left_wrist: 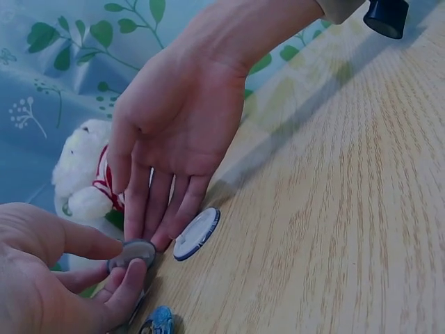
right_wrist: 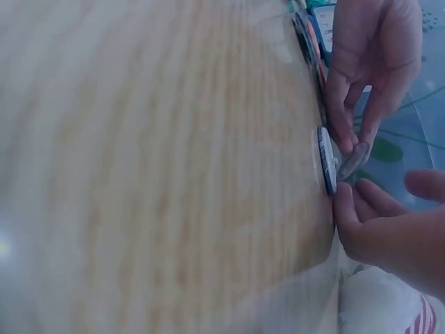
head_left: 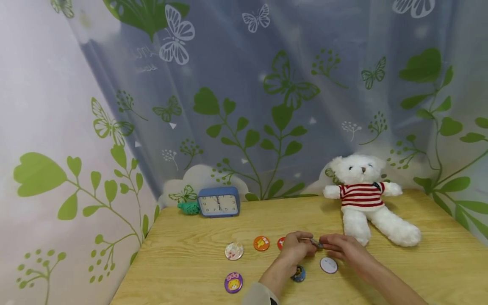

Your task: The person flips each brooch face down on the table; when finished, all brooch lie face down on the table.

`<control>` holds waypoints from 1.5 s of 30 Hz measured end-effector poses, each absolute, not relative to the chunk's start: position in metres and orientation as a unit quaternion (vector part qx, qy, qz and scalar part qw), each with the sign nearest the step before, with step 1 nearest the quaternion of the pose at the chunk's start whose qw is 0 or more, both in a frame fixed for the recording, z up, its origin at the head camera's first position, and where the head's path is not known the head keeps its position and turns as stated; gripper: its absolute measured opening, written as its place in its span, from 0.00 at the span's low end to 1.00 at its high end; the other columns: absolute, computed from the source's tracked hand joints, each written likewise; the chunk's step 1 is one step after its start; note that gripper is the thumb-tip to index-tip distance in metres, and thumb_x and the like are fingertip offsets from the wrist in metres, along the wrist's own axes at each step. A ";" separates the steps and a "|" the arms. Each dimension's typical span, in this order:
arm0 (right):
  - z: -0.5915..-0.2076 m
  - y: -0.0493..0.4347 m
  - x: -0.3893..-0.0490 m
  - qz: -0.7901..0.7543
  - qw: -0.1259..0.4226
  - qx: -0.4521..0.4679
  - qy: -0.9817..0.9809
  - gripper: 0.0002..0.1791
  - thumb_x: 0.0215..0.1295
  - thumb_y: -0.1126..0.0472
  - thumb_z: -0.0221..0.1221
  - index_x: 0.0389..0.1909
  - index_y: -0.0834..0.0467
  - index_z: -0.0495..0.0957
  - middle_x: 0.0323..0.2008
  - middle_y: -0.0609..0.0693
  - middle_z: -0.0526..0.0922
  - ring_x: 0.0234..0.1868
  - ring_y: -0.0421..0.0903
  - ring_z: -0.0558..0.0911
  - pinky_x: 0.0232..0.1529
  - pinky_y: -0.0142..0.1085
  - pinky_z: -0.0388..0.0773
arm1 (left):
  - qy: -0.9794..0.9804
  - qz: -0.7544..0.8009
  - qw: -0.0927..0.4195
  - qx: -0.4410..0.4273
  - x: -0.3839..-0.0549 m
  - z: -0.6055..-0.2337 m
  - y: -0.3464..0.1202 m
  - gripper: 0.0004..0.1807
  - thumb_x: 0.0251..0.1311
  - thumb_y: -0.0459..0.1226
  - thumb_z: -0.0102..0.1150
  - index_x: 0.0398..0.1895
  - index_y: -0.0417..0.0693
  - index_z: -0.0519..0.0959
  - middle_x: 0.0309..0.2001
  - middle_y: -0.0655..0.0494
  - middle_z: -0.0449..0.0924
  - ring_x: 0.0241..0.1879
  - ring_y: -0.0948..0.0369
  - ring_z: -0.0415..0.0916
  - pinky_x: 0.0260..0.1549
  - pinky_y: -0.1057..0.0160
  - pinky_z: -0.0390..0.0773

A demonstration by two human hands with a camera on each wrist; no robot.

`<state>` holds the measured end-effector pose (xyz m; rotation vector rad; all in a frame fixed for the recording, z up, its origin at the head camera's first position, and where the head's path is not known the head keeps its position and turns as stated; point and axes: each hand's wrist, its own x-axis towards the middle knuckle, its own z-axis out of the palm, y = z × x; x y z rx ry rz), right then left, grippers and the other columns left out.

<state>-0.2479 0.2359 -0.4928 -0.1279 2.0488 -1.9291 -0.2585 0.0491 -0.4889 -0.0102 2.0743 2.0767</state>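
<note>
My left hand (head_left: pixel 294 250) pinches a round pin badge (left_wrist: pixel 136 252) between thumb and fingers, tilted, its pale grey back showing in the left wrist view. My right hand (head_left: pixel 352 253) is just to the right of it, fingers extended and close to the badge's edge; whether they touch it I cannot tell. Near the right fingers a badge with a white back (head_left: pixel 328 265) lies face down. Below the left hand is a blue picture badge (head_left: pixel 299 274), partly covered by it. A red badge (head_left: pixel 281 242) shows partly behind the left hand.
Left of the hands lie an orange badge (head_left: pixel 261 243), a pale picture badge (head_left: pixel 234 250) and a purple bear badge (head_left: pixel 233 282). A blue clock (head_left: pixel 219 202) and a green object (head_left: pixel 188 207) stand behind. A white teddy bear (head_left: pixel 362 199) in a striped shirt sits at the back right.
</note>
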 end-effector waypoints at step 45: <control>-0.491 0.218 -0.247 -0.668 0.045 0.026 0.742 0.19 0.75 0.68 0.58 0.60 0.78 0.73 0.38 0.52 0.86 0.36 0.43 0.86 0.40 0.36 0.88 | 0.615 0.783 0.090 -0.003 -0.258 -0.496 0.043 0.12 0.58 0.21 0.65 0.46 0.33 0.81 0.32 0.43 0.88 0.25 0.60 0.85 0.30 0.62 0.89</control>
